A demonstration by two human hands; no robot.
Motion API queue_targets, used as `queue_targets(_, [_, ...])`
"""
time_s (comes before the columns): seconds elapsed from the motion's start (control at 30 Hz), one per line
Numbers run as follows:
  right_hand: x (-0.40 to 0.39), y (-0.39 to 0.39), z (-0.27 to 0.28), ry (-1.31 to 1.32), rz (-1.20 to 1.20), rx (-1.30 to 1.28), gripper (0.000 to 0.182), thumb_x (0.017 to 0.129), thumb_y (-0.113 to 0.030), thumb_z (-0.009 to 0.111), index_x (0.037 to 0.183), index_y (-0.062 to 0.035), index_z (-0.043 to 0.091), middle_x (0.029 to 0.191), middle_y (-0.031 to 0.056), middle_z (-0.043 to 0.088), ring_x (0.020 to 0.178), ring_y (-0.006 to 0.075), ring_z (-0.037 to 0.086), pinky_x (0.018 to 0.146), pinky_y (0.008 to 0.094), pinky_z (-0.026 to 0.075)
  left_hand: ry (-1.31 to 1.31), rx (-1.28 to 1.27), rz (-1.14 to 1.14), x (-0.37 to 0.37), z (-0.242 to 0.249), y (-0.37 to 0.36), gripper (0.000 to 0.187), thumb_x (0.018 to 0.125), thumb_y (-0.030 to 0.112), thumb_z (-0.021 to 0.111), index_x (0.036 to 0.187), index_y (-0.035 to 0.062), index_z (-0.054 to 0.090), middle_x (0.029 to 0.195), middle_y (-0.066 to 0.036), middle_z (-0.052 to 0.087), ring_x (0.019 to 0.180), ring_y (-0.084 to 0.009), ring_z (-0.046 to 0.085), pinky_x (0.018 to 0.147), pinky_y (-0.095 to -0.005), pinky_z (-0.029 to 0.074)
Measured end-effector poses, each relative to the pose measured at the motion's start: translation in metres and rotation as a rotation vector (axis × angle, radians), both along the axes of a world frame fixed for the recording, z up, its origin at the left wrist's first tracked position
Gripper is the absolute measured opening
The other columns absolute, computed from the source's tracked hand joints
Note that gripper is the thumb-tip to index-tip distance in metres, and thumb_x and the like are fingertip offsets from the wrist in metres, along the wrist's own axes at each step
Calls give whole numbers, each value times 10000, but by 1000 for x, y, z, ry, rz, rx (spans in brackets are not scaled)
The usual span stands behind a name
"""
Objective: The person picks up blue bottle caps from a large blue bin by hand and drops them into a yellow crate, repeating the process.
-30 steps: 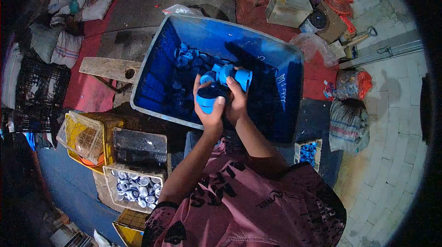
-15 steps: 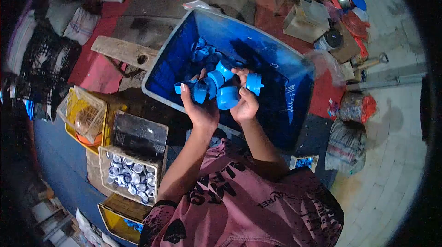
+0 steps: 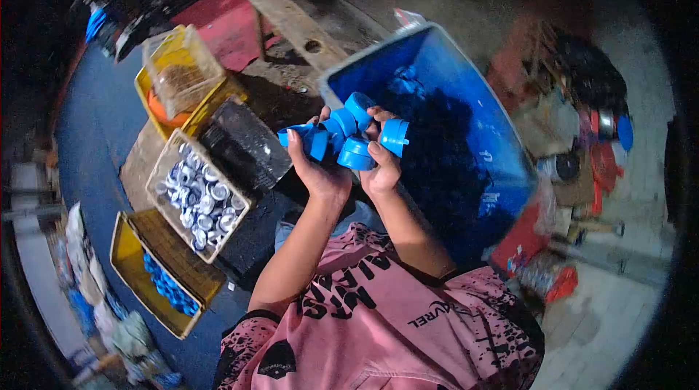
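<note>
Both my hands are raised together above the near edge of a big blue tub [image 3: 502, 164], cupping a bunch of blue plastic caps [image 3: 348, 135]. My left hand [image 3: 317, 172] grips caps on the left side of the bunch. My right hand [image 3: 378, 168] holds the caps on the right, one cap [image 3: 394, 135] sticking out past its fingers. More blue caps [image 3: 404, 84] lie deep in the tub, in shadow.
To the left stand a crate of white and blue caps [image 3: 196, 197], a yellow crate with blue caps [image 3: 164, 284], a dark crate [image 3: 244, 144] and a yellow basket [image 3: 182, 73]. A wooden plank [image 3: 295, 22] lies behind. Clutter and bags sit at the right.
My view has swung left, so the tub now sits to the right and the crates are nearer the middle. Both hands keep the bunch of caps, lifted clear of the tub.
</note>
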State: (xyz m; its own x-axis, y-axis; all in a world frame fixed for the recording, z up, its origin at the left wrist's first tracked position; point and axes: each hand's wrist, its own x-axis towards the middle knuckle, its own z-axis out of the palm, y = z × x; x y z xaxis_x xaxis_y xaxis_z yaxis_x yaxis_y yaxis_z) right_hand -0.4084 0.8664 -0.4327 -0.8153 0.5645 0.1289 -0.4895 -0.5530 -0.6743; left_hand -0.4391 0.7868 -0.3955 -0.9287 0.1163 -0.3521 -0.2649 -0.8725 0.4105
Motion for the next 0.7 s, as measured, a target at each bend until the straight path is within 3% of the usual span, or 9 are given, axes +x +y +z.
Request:
queue_targets(0.1, [-12,-43,8,22,83,107,591,703,-131,789,1238,-100,539,1328,68,534,1273,226,469,1128,402,306,11,8,124,1,10,-47,666,887,663,609,1159,56,560,1320,-181,592,1237,-334,551,1112,-498,395])
queue_targets(0.27, [-14,-142,23,46,379,92,575,720,-90,765,1247,-105,536,1316,73,526,1307,238,457,1147,421,313,-7,0,400,17,14,-153,648,874,645,641,1126,50,581,1286,-187,604,1203,-328,570,1091,-489,414])
queue_targets(0.4, [15,-251,28,0,586,39,551,723,-136,745,1231,-92,536,1293,90,522,1261,220,466,1157,391,276,-32,5,620,63,13,-259,610,901,618,634,1137,59,573,1268,-174,617,1180,-307,583,1070,-485,435])
queue_targets(0.7, [114,-479,45,-126,1062,-14,555,696,-109,766,1211,-90,559,1232,47,545,1194,204,510,1100,373,363,-100,40,1057,193,38,-481,669,894,630,644,1210,55,510,1251,-160,612,1191,-309,581,1069,-519,449])
